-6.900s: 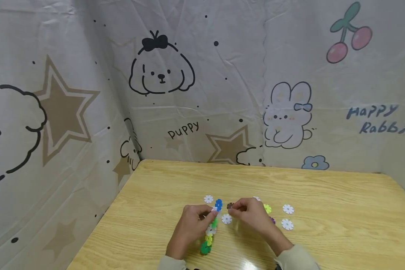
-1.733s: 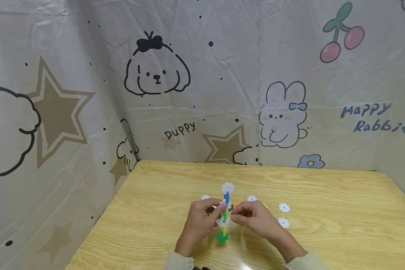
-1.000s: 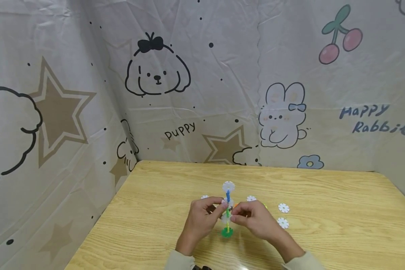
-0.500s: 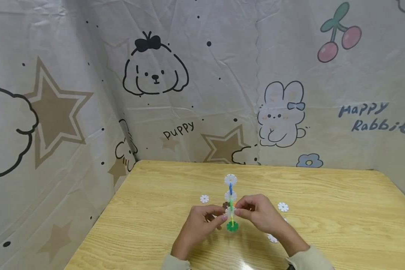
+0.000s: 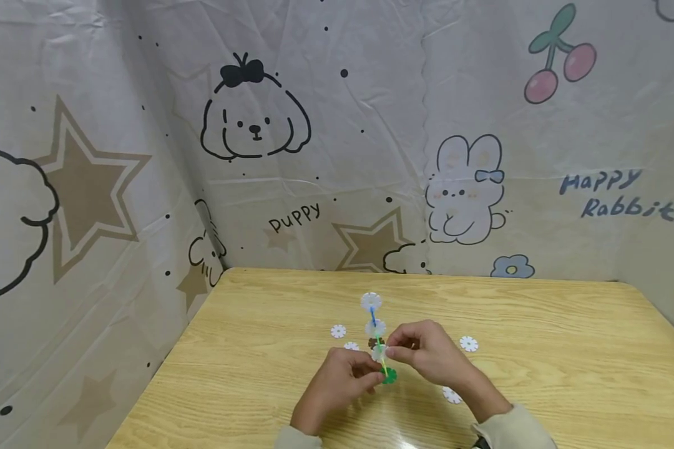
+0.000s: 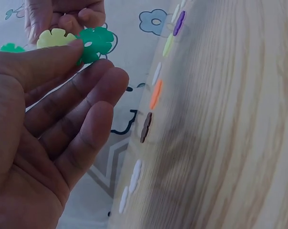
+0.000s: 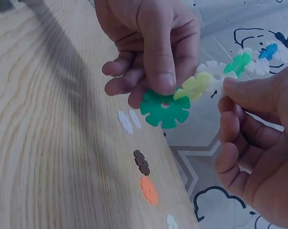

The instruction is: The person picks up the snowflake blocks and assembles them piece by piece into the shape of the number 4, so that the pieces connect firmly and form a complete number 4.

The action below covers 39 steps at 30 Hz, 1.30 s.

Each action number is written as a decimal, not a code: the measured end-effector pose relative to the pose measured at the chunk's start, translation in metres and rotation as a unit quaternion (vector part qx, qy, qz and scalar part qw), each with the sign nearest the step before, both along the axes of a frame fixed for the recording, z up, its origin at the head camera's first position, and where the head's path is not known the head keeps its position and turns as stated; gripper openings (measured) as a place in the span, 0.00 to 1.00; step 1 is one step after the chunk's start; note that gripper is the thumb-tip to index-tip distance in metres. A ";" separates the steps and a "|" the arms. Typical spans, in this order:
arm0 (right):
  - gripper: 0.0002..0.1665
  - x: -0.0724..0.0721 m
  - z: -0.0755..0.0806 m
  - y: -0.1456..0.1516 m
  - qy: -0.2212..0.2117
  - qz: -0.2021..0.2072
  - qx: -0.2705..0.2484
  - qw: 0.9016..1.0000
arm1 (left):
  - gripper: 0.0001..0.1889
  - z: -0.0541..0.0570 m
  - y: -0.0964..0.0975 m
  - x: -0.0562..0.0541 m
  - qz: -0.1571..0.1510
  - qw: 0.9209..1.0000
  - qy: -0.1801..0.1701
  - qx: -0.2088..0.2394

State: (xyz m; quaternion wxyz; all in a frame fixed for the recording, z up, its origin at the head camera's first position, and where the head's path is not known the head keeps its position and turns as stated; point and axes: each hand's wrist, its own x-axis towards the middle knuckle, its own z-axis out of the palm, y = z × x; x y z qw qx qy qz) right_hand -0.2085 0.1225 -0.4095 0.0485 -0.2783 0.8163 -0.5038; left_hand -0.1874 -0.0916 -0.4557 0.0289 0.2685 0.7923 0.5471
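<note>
A chain of interlocking plastic snowflake discs leans upright between the two hands in the head view. From its bottom run a dark green disc (image 5: 390, 375), a yellow one (image 7: 194, 86), a white one, a light green one (image 7: 238, 63), another white one (image 5: 375, 328), a blue one (image 5: 373, 317) and a white top disc (image 5: 371, 302). My left hand (image 5: 339, 381) pinches the low end where green meets yellow, its other fingers loosely bent. With thumb and forefinger, my right hand (image 5: 432, 354) grips the lower white disc (image 7: 213, 76). The right wrist view shows these discs slotted edge to edge.
Loose discs lie on the wooden table (image 5: 269, 324): a brown one (image 5: 376, 343), an orange one (image 7: 149, 191), a purple one (image 6: 180, 23) and several white ones, among them a white disc (image 5: 468, 343) to the right. Printed cloth (image 5: 314, 112) hangs behind the table.
My left hand has slid down from the chain's upper white disc to its green and yellow end. My right hand has risen slightly and holds the lower white disc. Earlier, the white top disc was added.
</note>
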 end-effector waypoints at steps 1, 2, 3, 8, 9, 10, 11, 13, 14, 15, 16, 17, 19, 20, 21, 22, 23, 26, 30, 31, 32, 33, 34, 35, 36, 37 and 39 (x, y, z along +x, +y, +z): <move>0.04 0.000 0.000 -0.001 0.001 0.002 0.000 1.000 | 0.02 0.000 0.001 0.000 0.000 1.000 -0.001 0.001; 0.04 0.000 0.000 -0.001 0.001 0.004 -0.001 1.000 | 0.02 0.000 0.002 0.000 -0.001 1.000 -0.002 0.003; 0.04 0.000 0.000 -0.001 0.001 0.005 -0.001 1.000 | 0.02 0.000 0.003 0.000 -0.003 1.000 -0.003 0.005; 0.04 0.001 -0.001 -0.003 0.007 0.004 -0.001 1.000 | 0.02 -0.002 0.006 0.000 -0.006 1.000 0.001 0.008; 0.04 0.001 -0.001 -0.003 0.007 0.003 0.000 1.000 | 0.02 -0.002 0.006 0.000 -0.005 1.000 0.003 0.007; 0.04 0.001 -0.001 -0.003 0.008 0.003 0.001 1.000 | 0.02 -0.002 0.007 0.000 -0.003 1.000 0.005 0.006; 0.04 0.001 0.000 -0.003 0.008 0.002 0.002 1.000 | 0.02 -0.002 0.006 0.000 -0.001 1.000 0.006 0.005; 0.03 0.002 0.000 -0.002 0.012 0.000 0.007 1.000 | 0.02 -0.003 0.006 0.000 0.005 1.000 0.009 0.002; 0.03 0.002 0.000 -0.001 0.014 -0.001 0.010 1.000 | 0.02 -0.002 0.006 0.000 0.007 1.000 0.010 0.000; 0.03 0.003 0.001 0.001 0.017 -0.003 0.014 1.000 | 0.02 -0.002 0.006 0.001 0.009 1.000 0.008 0.001; 0.04 0.003 0.001 0.002 0.018 -0.005 0.018 1.000 | 0.02 -0.002 0.005 0.001 0.011 1.000 0.008 -0.001; 0.04 0.003 0.001 0.004 0.020 -0.009 0.023 0.999 | 0.02 -0.002 0.005 0.001 0.013 1.000 0.006 -0.001; 0.06 0.004 0.000 0.009 0.023 -0.017 0.033 0.999 | 0.02 -0.001 0.004 0.002 0.017 1.000 0.005 -0.002; 0.06 0.004 0.000 0.012 0.024 -0.023 0.038 0.999 | 0.02 -0.001 0.004 0.002 0.019 1.000 0.003 -0.002; 0.06 0.004 -0.001 0.015 0.023 -0.029 0.043 0.998 | 0.02 -0.001 0.003 0.002 0.021 1.000 0.002 -0.003; 0.06 0.004 -0.002 0.018 0.022 -0.034 0.047 0.998 | 0.02 0.000 0.003 0.002 0.024 1.000 0.002 -0.005; 0.06 0.005 -0.003 0.021 0.021 -0.041 0.052 0.998 | 0.02 0.000 0.003 0.002 0.026 1.000 0.000 -0.003; 0.06 0.006 -0.007 0.030 0.013 -0.057 0.063 0.996 | 0.02 0.000 0.002 0.002 0.030 1.000 -0.009 0.003; 0.06 0.010 -0.011 0.042 -0.005 -0.070 0.073 0.995 | 0.02 -0.001 0.002 0.002 0.031 0.999 -0.015 0.012; 0.06 0.011 -0.012 0.045 -0.009 -0.071 0.075 0.995 | 0.02 -0.001 0.002 0.002 0.031 0.999 -0.015 0.013; 0.07 0.011 -0.013 0.047 -0.011 -0.072 0.077 0.994 | 0.03 -0.001 0.002 0.002 0.031 0.999 -0.012 0.012; 0.07 0.012 -0.014 0.050 -0.013 -0.074 0.079 0.994 | 0.02 -0.002 0.002 0.002 0.031 0.999 -0.011 0.012; 0.07 0.012 -0.015 0.052 -0.013 -0.075 0.082 0.994 | 0.02 -0.002 0.001 0.002 0.030 0.999 -0.011 0.012; 0.07 0.013 -0.016 0.054 -0.012 -0.077 0.086 0.993 | 0.03 -0.002 0.001 0.002 0.029 0.999 -0.011 0.012; 0.07 0.013 -0.017 0.057 -0.011 -0.078 0.089 0.993 | 0.03 -0.002 0.001 0.001 0.030 0.999 -0.009 0.010; 0.07 0.013 -0.017 0.058 -0.012 -0.080 0.093 0.992 | 0.03 -0.002 0.001 0.001 0.030 1.000 -0.007 0.007; 0.07 0.014 -0.019 0.062 -0.014 -0.084 0.100 0.991 | 0.02 -0.003 0.000 0.001 0.030 1.000 -0.007 0.003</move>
